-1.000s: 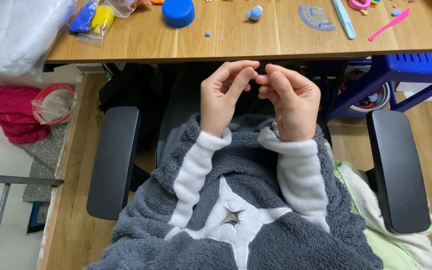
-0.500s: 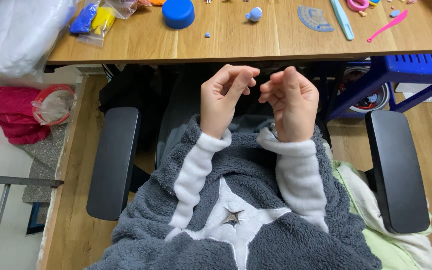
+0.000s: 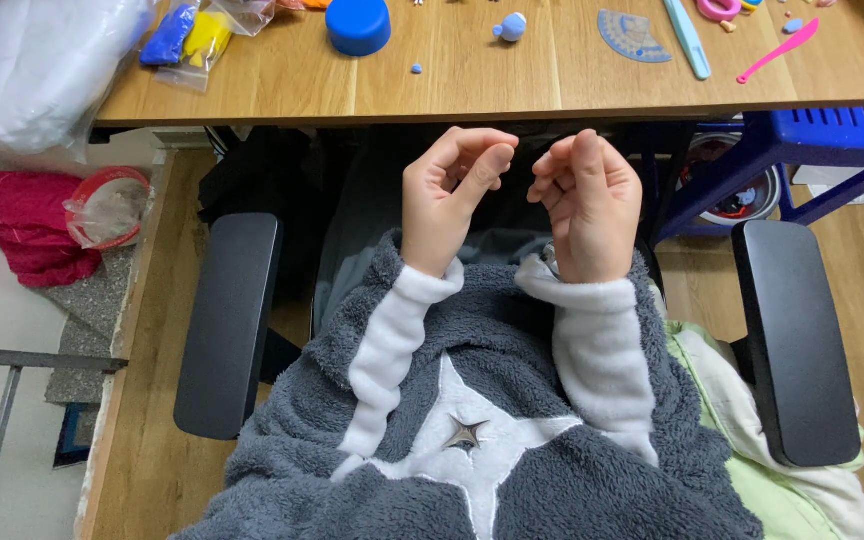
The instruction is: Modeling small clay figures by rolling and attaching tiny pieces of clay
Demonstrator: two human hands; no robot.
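My left hand (image 3: pixel 449 197) and my right hand (image 3: pixel 588 203) are raised side by side over my lap, just below the front edge of the wooden table (image 3: pixel 512 92). A small gap separates them. Both have their fingers curled in towards the palm, and I see nothing held in either. The left thumb and forefinger almost meet. Grey and white fleece sleeves (image 3: pixel 592 345) cover both wrists. A small blue clay figure (image 3: pixel 511 27) and a tiny blue clay crumb (image 3: pixel 416 69) lie on the table beyond the hands.
On the table are a blue round cap (image 3: pixel 358 25), a bag of blue and yellow clay (image 3: pixel 192 35), a protractor (image 3: pixel 632 35) and a pink tool (image 3: pixel 778 50). Black armrests (image 3: pixel 227 325) (image 3: pixel 794 340) flank me. A blue stool (image 3: pixel 832 130) stands at the right and a red bag (image 3: pixel 27 220) at the left.
One second ago the fingertips of both hands touched. The hands have since drawn apart and the fingers have curled in.
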